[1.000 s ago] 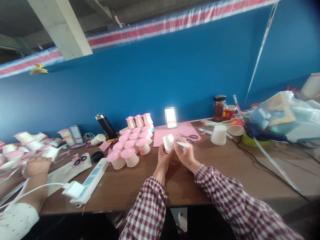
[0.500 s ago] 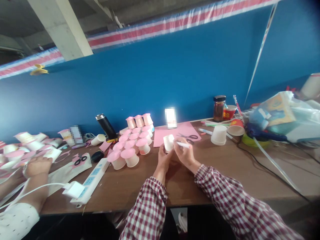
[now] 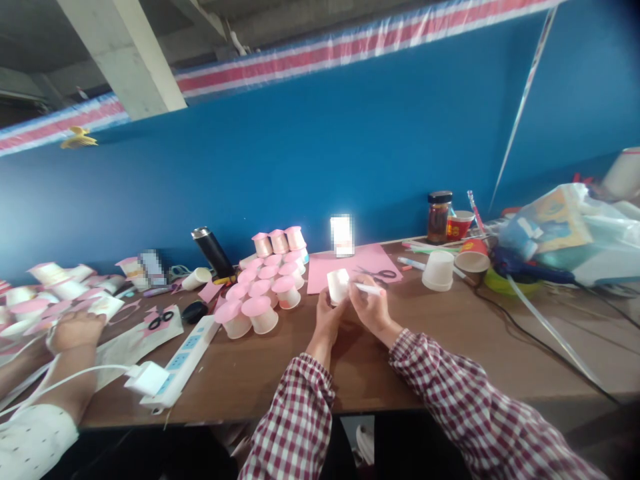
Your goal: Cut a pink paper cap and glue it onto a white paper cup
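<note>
Still unmoved, hands (image 3: 350, 310), cup (image 3: 338, 285), pen (image 3: 367, 289)

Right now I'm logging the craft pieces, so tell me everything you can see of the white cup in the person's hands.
The white cup is small, plain and looks like paper. It is held above the brown table, tilted. The left hand grips it from below and behind; the right hand holds a white pen whose tip is at its side. Any marks on it are too small to tell.

Matt white paper cup (image 3: 338, 285), smooth brown wooden table (image 3: 450, 347), glossy plastic bag (image 3: 570, 230)
</note>
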`<state>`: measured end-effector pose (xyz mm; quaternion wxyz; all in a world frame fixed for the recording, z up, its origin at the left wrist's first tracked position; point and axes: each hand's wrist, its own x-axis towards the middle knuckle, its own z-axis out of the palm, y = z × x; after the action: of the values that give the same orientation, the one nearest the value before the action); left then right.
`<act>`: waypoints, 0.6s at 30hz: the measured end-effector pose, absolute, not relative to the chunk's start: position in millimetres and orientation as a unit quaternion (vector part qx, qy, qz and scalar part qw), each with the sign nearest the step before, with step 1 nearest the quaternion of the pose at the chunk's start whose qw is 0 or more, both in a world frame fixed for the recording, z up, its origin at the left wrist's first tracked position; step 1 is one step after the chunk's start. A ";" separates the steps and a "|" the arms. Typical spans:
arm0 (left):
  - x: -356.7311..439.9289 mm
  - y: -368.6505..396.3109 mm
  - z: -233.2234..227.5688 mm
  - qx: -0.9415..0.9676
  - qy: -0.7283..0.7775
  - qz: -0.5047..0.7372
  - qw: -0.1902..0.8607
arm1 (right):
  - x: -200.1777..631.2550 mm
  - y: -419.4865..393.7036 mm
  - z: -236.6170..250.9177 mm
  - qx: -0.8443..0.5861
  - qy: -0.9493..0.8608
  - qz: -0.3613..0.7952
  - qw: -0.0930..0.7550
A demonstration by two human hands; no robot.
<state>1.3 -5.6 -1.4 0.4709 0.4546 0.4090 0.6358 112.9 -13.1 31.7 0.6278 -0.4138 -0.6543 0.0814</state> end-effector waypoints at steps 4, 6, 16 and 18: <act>1.1 -6.2 -0.6 0.455 0.405 0.637 0.472 | 113.3 -12.1 30.9 -0.414 -0.652 0.083 0.630; 0.9 -6.4 -0.4 0.458 0.403 0.636 0.473 | 113.5 -11.6 30.1 -0.414 -0.651 0.084 0.631; 1.9 -7.0 0.9 0.460 0.411 0.633 0.468 | 113.5 -11.2 29.0 -0.414 -0.645 0.088 0.636; 1.9 -6.9 0.8 0.462 0.410 0.631 0.469 | 113.5 -11.3 29.4 -0.413 -0.645 0.089 0.637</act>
<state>1.9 -6.9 0.8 0.4690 0.4615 0.4104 0.6313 113.5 -11.3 29.4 0.6369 -0.4128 -0.6451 0.0890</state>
